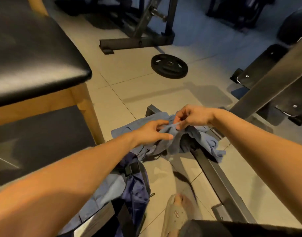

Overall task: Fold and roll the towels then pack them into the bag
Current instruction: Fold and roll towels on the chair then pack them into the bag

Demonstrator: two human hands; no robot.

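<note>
Since the blue towels (206, 144) lie in a crumpled heap on the tiled floor (146, 96), draped over the foot bar of a metal frame (213, 171), the task looks to be barely begun: nothing in view is folded flat or rolled. The right hand (193, 118) has its fingers curled, with thumb and fingertips pinching a raised ridge of the top towel. The left hand (152, 132) meets the same ridge just beside it, fingers loosely spread over the cloth and thumb stretched out below. Blur keeps me from telling whether it truly pinches or only touches.

The navy bag (136, 194) lies slumped on the floor nearer the person, close to the heap, with its buckle strap across the top. A pale blue cloth (107, 190) shows against it — whether that is a towel already inside or only lying beside it, I cannot tell.

By my reading the step in hand is picking one towel free to spread it out, so folding, rolling and packing are all left to do
</note>
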